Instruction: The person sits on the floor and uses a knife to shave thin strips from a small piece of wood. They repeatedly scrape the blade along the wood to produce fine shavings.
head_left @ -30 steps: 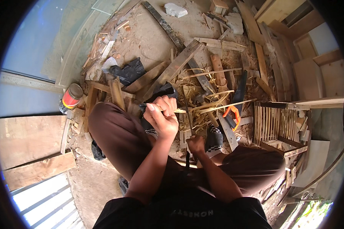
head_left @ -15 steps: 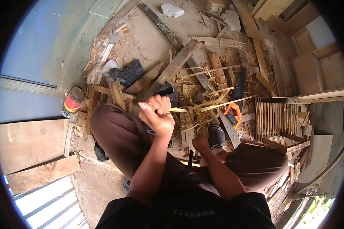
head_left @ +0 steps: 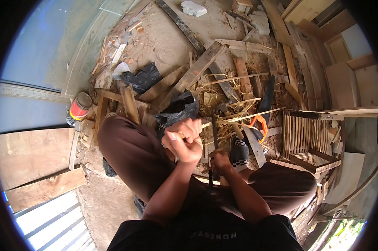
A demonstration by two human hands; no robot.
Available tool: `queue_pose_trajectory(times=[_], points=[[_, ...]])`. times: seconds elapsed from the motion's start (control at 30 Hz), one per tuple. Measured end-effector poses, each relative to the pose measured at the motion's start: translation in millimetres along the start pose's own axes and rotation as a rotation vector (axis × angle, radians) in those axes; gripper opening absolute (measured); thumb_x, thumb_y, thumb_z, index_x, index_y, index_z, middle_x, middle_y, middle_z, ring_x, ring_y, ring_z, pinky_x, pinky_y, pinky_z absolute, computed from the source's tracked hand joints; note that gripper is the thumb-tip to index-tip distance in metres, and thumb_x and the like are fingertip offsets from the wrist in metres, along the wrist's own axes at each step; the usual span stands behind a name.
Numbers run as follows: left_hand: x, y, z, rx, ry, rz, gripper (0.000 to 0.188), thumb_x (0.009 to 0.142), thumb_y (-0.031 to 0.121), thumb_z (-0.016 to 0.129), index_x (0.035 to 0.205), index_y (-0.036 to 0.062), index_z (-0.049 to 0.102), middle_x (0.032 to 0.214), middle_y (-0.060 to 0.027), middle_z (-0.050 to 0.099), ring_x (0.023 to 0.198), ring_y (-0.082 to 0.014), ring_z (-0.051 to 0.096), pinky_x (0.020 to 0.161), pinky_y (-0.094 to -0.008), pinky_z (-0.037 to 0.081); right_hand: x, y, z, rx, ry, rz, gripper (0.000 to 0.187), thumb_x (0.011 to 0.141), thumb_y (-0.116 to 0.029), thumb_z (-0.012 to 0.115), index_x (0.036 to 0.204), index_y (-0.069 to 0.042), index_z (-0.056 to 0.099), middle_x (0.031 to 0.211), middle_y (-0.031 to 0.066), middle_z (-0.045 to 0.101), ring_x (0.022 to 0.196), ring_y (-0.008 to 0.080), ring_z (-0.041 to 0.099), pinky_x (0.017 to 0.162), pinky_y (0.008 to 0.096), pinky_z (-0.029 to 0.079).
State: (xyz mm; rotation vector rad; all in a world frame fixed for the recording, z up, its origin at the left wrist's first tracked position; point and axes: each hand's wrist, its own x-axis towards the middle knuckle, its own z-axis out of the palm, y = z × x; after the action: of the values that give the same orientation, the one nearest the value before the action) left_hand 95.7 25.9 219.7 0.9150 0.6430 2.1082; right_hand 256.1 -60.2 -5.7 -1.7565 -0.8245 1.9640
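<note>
My left hand is closed, fingers curled round a thin wooden strip; a short pale end of it shows past the knuckles on the right. Lower and to the right, my right hand is wrapped round the handle of a knife. The knife's narrow dark blade points away from me, close to the strip's end. A black piece hangs below my right fist. Just beyond my left hand lies a black plastic bag. Pale shavings and split strips litter the floor past the blade.
A handsaw with an orange handle lies to the right, beside a slatted wooden frame. Planks cross the floor ahead. At the left stands a red and yellow can. A pale chunk lies at the far end.
My left hand has moved right and nearer to me, and less of the strip shows. The right hand has shifted slightly, and the knife blade shows more clearly.
</note>
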Motion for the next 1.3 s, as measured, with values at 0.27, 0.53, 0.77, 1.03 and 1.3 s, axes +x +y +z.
queue_pose_trajectory(times=[0.27, 0.53, 0.77, 1.03, 1.3], points=[[-0.2, 1.8, -13.5, 0.014, 0.116, -0.044, 0.055, 0.109, 0.043, 0.028, 0.063, 0.0118, 0.030, 0.056, 0.0006, 0.026, 0.051, -0.0121, 0.018, 0.052, -0.0297, 0.021, -22.4, -50.4, 19.0, -0.520, 0.324, -0.244, 0.019, 0.078, -0.011, 0.064, 0.068, 0.004, 0.059, 0.060, 0.0181, 0.058, 0.059, 0.0287, 0.062, 0.057, 0.0456, 0.050], [-0.6, 22.2, -14.5, 0.121, 0.104, 0.021, 0.054, 0.109, 0.044, 0.027, 0.066, 0.0116, 0.031, 0.058, 0.0008, 0.026, 0.052, -0.0115, 0.019, 0.054, -0.0288, 0.023, -62.7, -87.2, 21.8, -0.699, 0.191, -0.211, 0.029, 0.086, -0.020, 0.056, 0.095, 0.004, 0.069, 0.092, 0.0344, 0.067, 0.095, 0.0474, 0.067, 0.083, 0.0505, 0.055], [1.5, 22.5, -15.1, 0.077, 0.241, 0.085, 0.054, 0.108, 0.033, 0.035, 0.060, 0.0080, 0.030, 0.055, -0.0003, 0.027, 0.049, -0.0104, 0.022, 0.049, -0.0277, 0.021, -54.0, -58.0, -34.0, -1.004, 0.016, -0.369, 0.029, 0.087, -0.020, 0.055, 0.098, 0.004, 0.068, 0.091, 0.0322, 0.068, 0.093, 0.0478, 0.067, 0.082, 0.0503, 0.055], [4.2, 28.1, -30.8, 0.099, 0.281, 0.040, 0.058, 0.107, 0.047, 0.035, 0.063, 0.0102, 0.027, 0.059, 0.0010, 0.024, 0.053, -0.0116, 0.021, 0.053, -0.0281, 0.022, -77.0, -87.9, 10.4, -0.682, -0.018, -0.399, 0.022, 0.081, -0.014, 0.069, 0.092, 0.006, 0.066, 0.081, 0.0298, 0.065, 0.085, 0.0441, 0.069, 0.072, 0.0458, 0.053], [16.1, 21.2, -33.6, 0.067, 0.395, 0.038, 0.059, 0.107, 0.051, 0.036, 0.062, 0.0126, 0.026, 0.057, 0.0016, 0.024, 0.051, -0.0107, 0.019, 0.052, -0.0283, 0.020, -6.1, 3.8, -49.1, -0.805, 0.035, 0.023, 0.026, 0.077, -0.016, 0.063, 0.089, 0.006, 0.067, 0.094, 0.0303, 0.069, 0.094, 0.0487, 0.067, 0.087, 0.0515, 0.054]])
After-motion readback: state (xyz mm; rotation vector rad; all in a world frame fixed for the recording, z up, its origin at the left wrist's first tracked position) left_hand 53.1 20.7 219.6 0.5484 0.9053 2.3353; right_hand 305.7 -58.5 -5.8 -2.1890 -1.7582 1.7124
